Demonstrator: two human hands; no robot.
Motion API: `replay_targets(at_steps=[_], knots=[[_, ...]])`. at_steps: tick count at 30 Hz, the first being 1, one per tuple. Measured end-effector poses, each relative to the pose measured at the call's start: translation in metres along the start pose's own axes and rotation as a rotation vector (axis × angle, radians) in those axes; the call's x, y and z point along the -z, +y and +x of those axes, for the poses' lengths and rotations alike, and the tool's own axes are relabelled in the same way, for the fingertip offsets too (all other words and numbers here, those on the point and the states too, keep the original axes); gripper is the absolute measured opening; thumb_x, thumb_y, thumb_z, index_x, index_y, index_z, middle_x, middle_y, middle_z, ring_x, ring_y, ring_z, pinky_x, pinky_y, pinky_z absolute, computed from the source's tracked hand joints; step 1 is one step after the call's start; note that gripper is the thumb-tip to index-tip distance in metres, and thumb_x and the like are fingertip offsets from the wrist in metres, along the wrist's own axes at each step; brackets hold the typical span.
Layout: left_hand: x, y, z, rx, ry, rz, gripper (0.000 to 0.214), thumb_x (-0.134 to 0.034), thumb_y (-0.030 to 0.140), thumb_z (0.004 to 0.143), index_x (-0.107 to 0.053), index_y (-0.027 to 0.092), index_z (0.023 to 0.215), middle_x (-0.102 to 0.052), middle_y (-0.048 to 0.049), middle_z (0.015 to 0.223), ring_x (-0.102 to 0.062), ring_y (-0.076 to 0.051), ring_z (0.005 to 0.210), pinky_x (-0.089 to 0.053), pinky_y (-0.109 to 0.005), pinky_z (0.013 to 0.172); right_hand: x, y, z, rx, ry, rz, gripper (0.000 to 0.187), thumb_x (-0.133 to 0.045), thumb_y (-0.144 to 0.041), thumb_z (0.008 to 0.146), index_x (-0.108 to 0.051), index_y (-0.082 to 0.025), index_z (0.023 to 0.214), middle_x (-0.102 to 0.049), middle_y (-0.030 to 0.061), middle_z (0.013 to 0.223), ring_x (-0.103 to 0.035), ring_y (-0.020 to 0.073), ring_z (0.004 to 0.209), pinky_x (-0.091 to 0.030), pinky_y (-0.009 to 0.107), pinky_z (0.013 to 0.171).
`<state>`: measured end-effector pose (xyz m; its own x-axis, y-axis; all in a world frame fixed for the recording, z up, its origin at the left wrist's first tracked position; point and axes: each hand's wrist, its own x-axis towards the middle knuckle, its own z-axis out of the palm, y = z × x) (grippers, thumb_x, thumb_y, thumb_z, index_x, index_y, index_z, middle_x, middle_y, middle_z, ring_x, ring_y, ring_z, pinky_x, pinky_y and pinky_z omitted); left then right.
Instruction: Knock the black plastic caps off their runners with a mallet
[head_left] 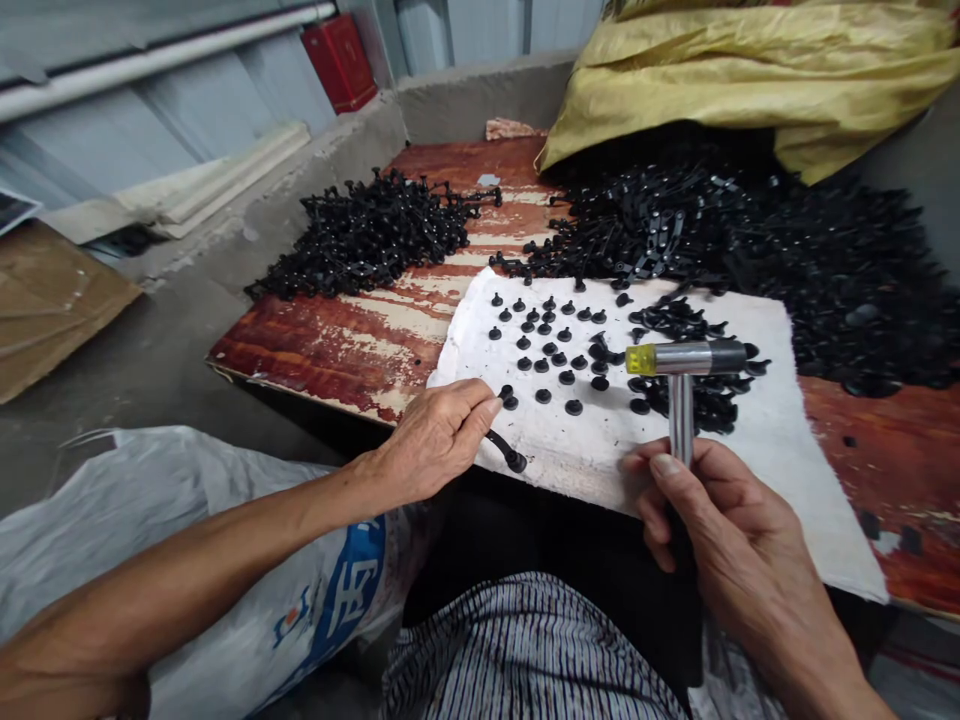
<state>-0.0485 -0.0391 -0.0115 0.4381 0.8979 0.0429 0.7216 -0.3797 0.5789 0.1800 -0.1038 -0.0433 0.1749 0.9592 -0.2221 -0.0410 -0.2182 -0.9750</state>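
Observation:
My left hand (439,435) rests on the near left corner of a white cloth (757,320), fingers pinched on a small black plastic part (504,451) with a round end. My right hand (720,525) is wrapped round the handle of a small metal hammer (686,362) whose head, yellow-tipped on the left, hovers over the cloth. Several black round caps (551,350) lie spread on the cloth between the hands.
A worn red wooden board (337,340) carries the cloth. A heap of assembled black parts (375,235) lies at the back left, a larger black heap (825,250) at the back right under a yellow sack (757,70). A white woven bag (187,530) sits by my left arm.

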Motion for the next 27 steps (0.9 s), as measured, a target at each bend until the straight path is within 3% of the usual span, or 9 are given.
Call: replay_targets(at_steps=[27], knots=[[-0.0075,-0.0043,0.0000,-0.088,0.050,0.149,0.027,-0.040,0.024,0.096,-0.051,0.018,0.072,-0.052,0.0006,0.069,-0.048,-0.012,0.063,-0.036,-0.029,0.064,0.0039,0.0019,0.0010,0.021,-0.029,-0.040,0.037,-0.066,-0.056,0.082,-0.062,-0.019,0.086,-0.052,-0.0056,0.051,-0.043,0.0070,0.039,-0.038,0.015,0.031]])
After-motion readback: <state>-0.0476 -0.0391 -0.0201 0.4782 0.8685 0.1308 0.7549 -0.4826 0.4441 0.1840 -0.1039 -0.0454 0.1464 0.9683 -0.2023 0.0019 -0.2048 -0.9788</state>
